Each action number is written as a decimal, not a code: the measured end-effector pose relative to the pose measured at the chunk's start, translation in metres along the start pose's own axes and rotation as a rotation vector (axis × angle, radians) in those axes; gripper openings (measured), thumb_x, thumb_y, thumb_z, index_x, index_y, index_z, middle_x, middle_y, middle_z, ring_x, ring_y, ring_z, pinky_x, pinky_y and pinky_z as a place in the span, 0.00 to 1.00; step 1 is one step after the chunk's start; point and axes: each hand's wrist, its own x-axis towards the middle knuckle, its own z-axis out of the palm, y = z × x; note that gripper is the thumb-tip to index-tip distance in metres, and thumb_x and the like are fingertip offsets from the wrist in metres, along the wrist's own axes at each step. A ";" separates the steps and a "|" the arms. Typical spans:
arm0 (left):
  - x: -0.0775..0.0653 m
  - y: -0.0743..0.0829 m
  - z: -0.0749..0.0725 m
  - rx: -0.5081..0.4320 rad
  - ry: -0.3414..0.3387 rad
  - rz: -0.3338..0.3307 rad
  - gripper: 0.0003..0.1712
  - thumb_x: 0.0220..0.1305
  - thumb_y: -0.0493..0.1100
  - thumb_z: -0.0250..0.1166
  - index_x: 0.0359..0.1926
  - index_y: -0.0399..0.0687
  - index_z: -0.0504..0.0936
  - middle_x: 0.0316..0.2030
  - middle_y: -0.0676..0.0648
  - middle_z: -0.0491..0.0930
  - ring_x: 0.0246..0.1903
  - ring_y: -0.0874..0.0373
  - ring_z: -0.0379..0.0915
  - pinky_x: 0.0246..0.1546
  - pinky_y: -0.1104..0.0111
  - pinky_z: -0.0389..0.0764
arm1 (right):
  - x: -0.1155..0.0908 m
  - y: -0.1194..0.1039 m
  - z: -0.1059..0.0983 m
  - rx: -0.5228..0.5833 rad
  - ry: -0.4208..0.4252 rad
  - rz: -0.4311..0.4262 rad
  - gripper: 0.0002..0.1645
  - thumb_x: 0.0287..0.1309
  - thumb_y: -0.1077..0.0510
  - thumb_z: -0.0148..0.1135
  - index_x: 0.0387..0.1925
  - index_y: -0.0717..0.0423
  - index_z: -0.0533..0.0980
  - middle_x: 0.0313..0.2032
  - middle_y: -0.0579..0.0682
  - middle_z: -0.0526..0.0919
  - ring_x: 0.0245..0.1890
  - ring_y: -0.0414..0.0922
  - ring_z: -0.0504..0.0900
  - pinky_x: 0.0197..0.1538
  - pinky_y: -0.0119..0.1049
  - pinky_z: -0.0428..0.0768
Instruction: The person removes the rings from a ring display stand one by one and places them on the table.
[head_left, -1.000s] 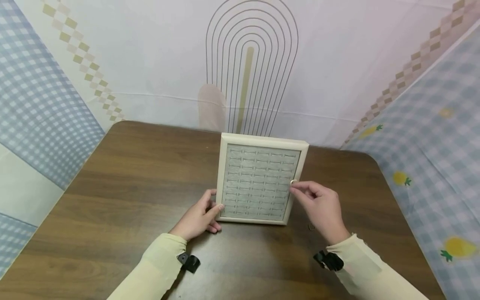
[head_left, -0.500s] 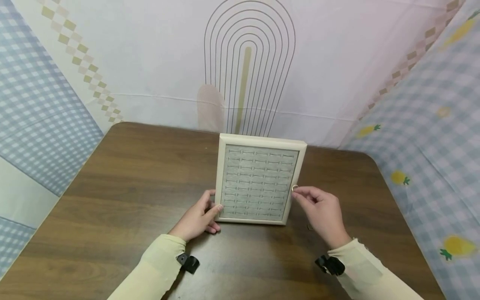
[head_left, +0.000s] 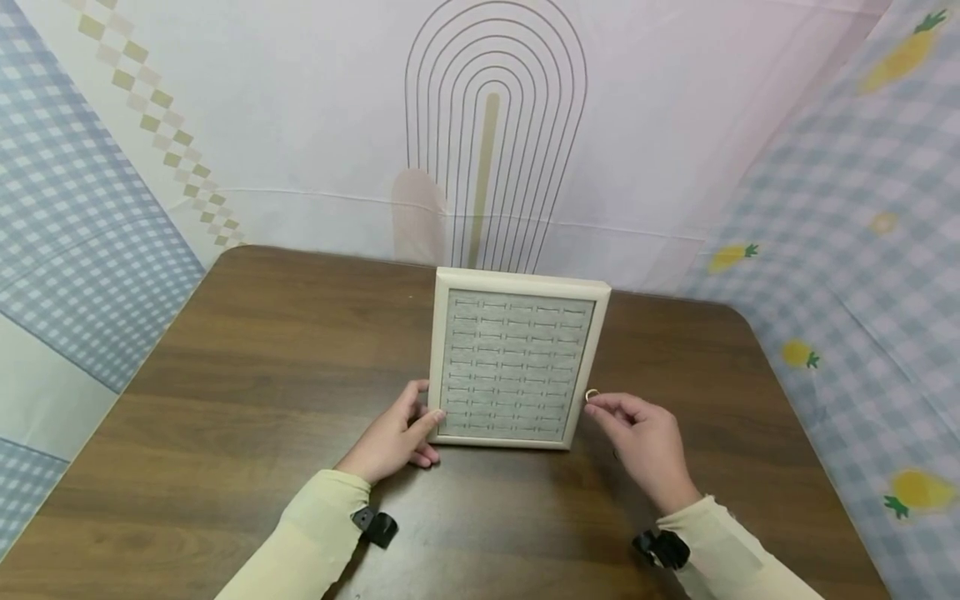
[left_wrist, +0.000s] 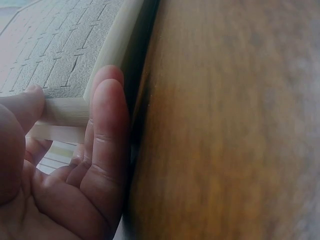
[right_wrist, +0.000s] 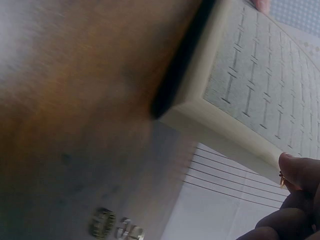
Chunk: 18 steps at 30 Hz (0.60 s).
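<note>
A cream-framed ring display board (head_left: 517,367) stands on the table, leaning back slightly. Its grey padded face carries rows of short slots, and no rings show in them. My left hand (head_left: 393,429) grips the lower left edge, thumb on the front; in the left wrist view, fingers (left_wrist: 110,120) wrap the bottom corner. Just off the right edge, my right hand (head_left: 645,437) pinches a gold ring (head_left: 592,394) between thumb and forefinger. The right wrist view shows that ring (right_wrist: 282,179) only partly, below the thumb.
The wooden table (head_left: 300,358) bears several loose rings to the right, mostly hidden by my right hand in the head view. A chunky gold ring (right_wrist: 102,223) and silver-looking rings (right_wrist: 129,231) lie behind the board. A patterned cloth (head_left: 300,125) hangs at the back.
My right hand has moved down along the board's right edge, carrying the ring, which was over the edge and is now just outside it. My left hand keeps its grip.
</note>
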 end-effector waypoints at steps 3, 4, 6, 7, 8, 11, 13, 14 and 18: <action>0.000 -0.001 0.000 0.007 -0.004 0.001 0.30 0.76 0.45 0.58 0.72 0.52 0.57 0.45 0.38 0.76 0.23 0.51 0.82 0.25 0.61 0.87 | -0.004 0.006 0.002 -0.001 0.011 0.011 0.03 0.56 0.58 0.76 0.33 0.51 0.88 0.19 0.44 0.74 0.18 0.37 0.68 0.19 0.29 0.68; 0.000 -0.001 0.000 0.008 -0.004 0.002 0.30 0.76 0.45 0.58 0.72 0.52 0.57 0.45 0.38 0.77 0.23 0.51 0.82 0.25 0.61 0.87 | -0.005 0.007 0.002 0.003 0.014 0.012 0.03 0.55 0.59 0.76 0.32 0.51 0.88 0.18 0.44 0.73 0.18 0.37 0.68 0.19 0.29 0.67; 0.001 -0.001 0.000 0.009 -0.005 0.001 0.30 0.76 0.45 0.58 0.72 0.52 0.57 0.45 0.38 0.77 0.24 0.51 0.82 0.25 0.61 0.87 | -0.006 0.011 0.003 0.008 0.019 0.012 0.03 0.54 0.60 0.76 0.32 0.51 0.88 0.17 0.43 0.72 0.18 0.37 0.67 0.19 0.29 0.67; 0.001 -0.002 0.000 0.010 -0.006 0.006 0.30 0.76 0.45 0.58 0.72 0.51 0.57 0.45 0.38 0.77 0.24 0.51 0.82 0.25 0.61 0.87 | -0.007 0.012 0.003 0.011 0.022 0.012 0.03 0.54 0.61 0.76 0.31 0.51 0.88 0.17 0.43 0.71 0.18 0.37 0.67 0.19 0.29 0.66; 0.001 -0.002 0.000 0.010 -0.006 0.006 0.30 0.76 0.45 0.58 0.72 0.51 0.57 0.45 0.38 0.77 0.24 0.51 0.82 0.25 0.60 0.87 | -0.008 0.014 0.002 0.012 0.023 0.008 0.03 0.54 0.61 0.76 0.31 0.51 0.87 0.17 0.43 0.71 0.18 0.36 0.67 0.18 0.29 0.66; 0.001 -0.002 0.000 0.009 -0.004 0.001 0.30 0.76 0.45 0.58 0.72 0.51 0.57 0.46 0.38 0.77 0.24 0.51 0.82 0.25 0.60 0.87 | -0.011 0.019 0.001 0.012 0.024 0.013 0.03 0.54 0.61 0.76 0.31 0.51 0.87 0.16 0.43 0.70 0.17 0.36 0.66 0.18 0.29 0.66; 0.000 -0.002 0.001 0.006 -0.004 0.000 0.30 0.76 0.45 0.58 0.72 0.52 0.57 0.46 0.38 0.77 0.23 0.51 0.82 0.25 0.60 0.87 | -0.012 0.023 0.000 0.007 0.027 0.025 0.03 0.53 0.61 0.76 0.31 0.51 0.87 0.16 0.43 0.71 0.17 0.36 0.67 0.18 0.29 0.66; 0.000 -0.002 0.000 0.003 -0.002 -0.006 0.30 0.76 0.44 0.58 0.72 0.53 0.57 0.46 0.38 0.77 0.24 0.51 0.82 0.25 0.60 0.87 | -0.013 0.024 -0.001 0.002 0.026 0.028 0.03 0.54 0.61 0.76 0.31 0.51 0.88 0.17 0.43 0.71 0.17 0.36 0.67 0.18 0.29 0.66; 0.000 -0.001 0.000 -0.002 0.002 -0.011 0.30 0.76 0.44 0.58 0.72 0.53 0.57 0.46 0.38 0.77 0.24 0.50 0.82 0.26 0.60 0.87 | -0.015 0.030 -0.004 -0.010 0.025 0.038 0.03 0.54 0.59 0.76 0.32 0.51 0.88 0.18 0.43 0.73 0.18 0.36 0.68 0.19 0.28 0.67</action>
